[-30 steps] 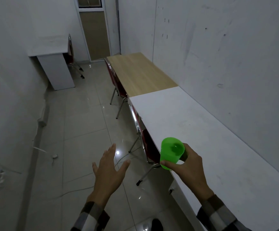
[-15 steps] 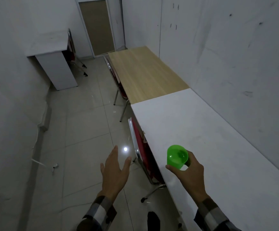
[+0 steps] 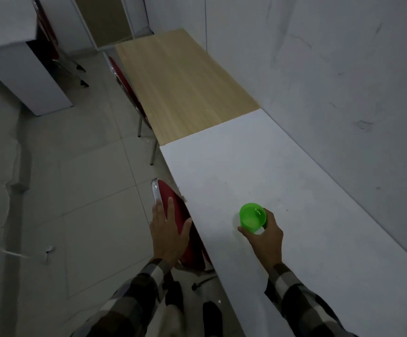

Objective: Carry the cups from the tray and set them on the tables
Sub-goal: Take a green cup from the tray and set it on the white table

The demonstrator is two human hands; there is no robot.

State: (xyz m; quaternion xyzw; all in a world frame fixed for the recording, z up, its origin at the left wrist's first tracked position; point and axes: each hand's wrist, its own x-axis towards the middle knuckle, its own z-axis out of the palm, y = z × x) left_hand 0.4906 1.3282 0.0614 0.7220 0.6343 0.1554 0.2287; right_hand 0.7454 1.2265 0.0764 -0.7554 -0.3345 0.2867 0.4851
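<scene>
Since the earlier pictures, the left hand (image 3: 170, 233) has been brought over the red chair back, and the green cup (image 3: 252, 217) has been carried in over the white surface (image 3: 258, 166).

On the left, one white desk (image 3: 27, 76) is seen by the far wall. Two red chairs are counted, one far (image 3: 124, 83) and one near (image 3: 185, 229). The left hand is spread flat and nothing is held in it.

Next, one wooden surface (image 3: 180, 88) and one white surface are seen, end to end, with nothing set on them yet.

One green cup is held in the grip of the right hand (image 3: 265, 235), low over the white surface. Whether it touches cannot be told. It is judged to be almost set down. No tray is seen, so how many cups are left cannot be told.
</scene>
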